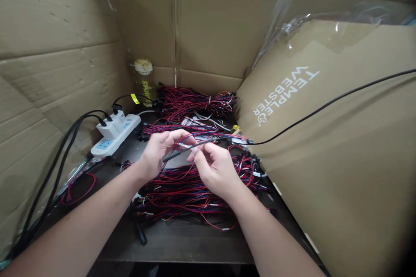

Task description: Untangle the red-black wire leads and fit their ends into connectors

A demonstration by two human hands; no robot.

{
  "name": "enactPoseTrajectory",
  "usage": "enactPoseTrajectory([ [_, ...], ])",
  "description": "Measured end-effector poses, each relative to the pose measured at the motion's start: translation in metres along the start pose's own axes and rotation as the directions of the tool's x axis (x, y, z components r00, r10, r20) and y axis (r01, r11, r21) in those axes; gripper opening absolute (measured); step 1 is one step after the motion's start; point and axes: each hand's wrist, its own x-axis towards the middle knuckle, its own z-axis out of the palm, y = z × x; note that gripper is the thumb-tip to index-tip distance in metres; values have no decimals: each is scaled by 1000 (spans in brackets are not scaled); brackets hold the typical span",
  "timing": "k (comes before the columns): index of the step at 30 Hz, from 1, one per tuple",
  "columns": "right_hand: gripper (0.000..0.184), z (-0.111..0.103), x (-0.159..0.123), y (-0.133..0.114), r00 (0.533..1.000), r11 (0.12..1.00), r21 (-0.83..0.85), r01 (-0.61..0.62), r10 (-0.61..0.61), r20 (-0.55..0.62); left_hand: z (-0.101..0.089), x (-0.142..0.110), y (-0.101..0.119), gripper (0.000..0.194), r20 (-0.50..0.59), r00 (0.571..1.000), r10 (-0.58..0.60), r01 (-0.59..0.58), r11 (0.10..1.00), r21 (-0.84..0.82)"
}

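Note:
My left hand (158, 150) is closed, with its fingers curled round thin wires and the thicker end of a black cable (173, 155). Red and blue wires (221, 136) run from it toward the right. Close beside it, my right hand (215, 165) pinches at the wires between thumb and fingers; a small whitish bit shows at the fingertips, too small to name. Below both hands lies a wide bundle of red, black and blue wires (182, 197) with small white tags. Another wire bundle (195, 101) is stacked at the back.
Plugs fill part of a white power strip (116, 132) at left. A bottle with a yellow lid (143, 67) stands in the back corner. Cardboard walls (208, 21) enclose the dark table (182, 244). A black cable (308, 114) crosses from the right. A short black piece (141, 234) lies near the front edge.

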Motion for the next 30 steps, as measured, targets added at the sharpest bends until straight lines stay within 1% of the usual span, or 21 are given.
enactPoseTrajectory([
  [1, 24, 1, 0, -1, 1000, 999, -32, 6, -5, 25, 0, -1, 2, 67, 10, 999, -44, 44, 996, -78],
  [2, 24, 2, 0, -1, 999, 998, -54, 12, -10, 48, 0, -1, 5, 65, 21, 997, -68, 69, 995, -70],
  [3, 24, 4, 0, 0, 998, 998, -63, 23, -19, 66, 1, -2, 7, 58, 22, 997, -70, 70, 997, 12],
  [4, 23, 5, 0, 0, 996, 997, -64, 35, -30, 79, 1, -3, 9, 49, 21, 998, -55, 52, 988, 143],
  [5, 21, 6, 0, 2, 995, 997, -63, 47, -41, 92, 2, -5, 10, 43, 22, 999, -28, 20, 956, 293],
  [6, 19, 8, 1, 3, 993, 996, -61, 58, -52, 102, 3, -6, 11, 43, 28, 1000, 7, -18, 902, 431],
  [7, 17, 9, 1, 4, 992, 996, -59, 67, -61, 109, 4, -7, 12, 46, 35, 999, 40, -52, 844, 533],
  [8, 16, 10, 1, 5, 992, 996, -57, 73, -66, 110, 5, -8, 12, 48, 39, 997, 64, -74, 801, 594],
  [10, 18, 10, 1, 6, 992, 996, -62, 67, -60, 108, 7, -9, 11, 39, 31, 996, 88, -88, 771, 631],
  [12, 22, 10, 1, 5, 994, 996, -67, 50, -43, 103, 7, -8, 9, 27, -4, 995, 97, -74, 784, 616],
  [13, 23, 10, 1, 4, 994, 997, -69, 42, -34, 102, 7, -7, 8, 24, -23, 995, 94, -62, 800, 597],
  [16, 28, 8, -1, 1, 994, 997, -74, 23, -15, 107, 5, -4, 6, 25, -68, 996, 61, -19, 862, 506],
  [20, 30, 7, -4, -2, 992, 998, -65, 7, 1, 129, -4, 2, 6, 22, -143, 990, 9, 55, 898, 437],
  [22, 29, 6, -5, -3, 990, 998, -59, 10, -2, 138, -8, 5, 6, 21, -156, 988, -7, 63, 932, 357],
  [24, 29, 6, -6, -4, 991, 998, -54, 17, -10, 131, -9, 7, 6, 26, -135, 990, -33, 60, 977, 204],
  [26, 28, 5, -6, -3, 995, 999, -39, 9, -5, 102, -8, 8, 5, 35, -93, 994, -65, 71, 996, 59],
  [28, 26, 6, -6, -3, 998, 1000, -3, -18, 18, 56, -5, 7, 4, 41, -40, 994, -98, 97, 995, -18],
  [30, 24, 7, -6, -2, 998, 995, 78, -56, 54, 30, -2, 5, 2, 43, 25, 991, -128, 130, 991, -46],
])
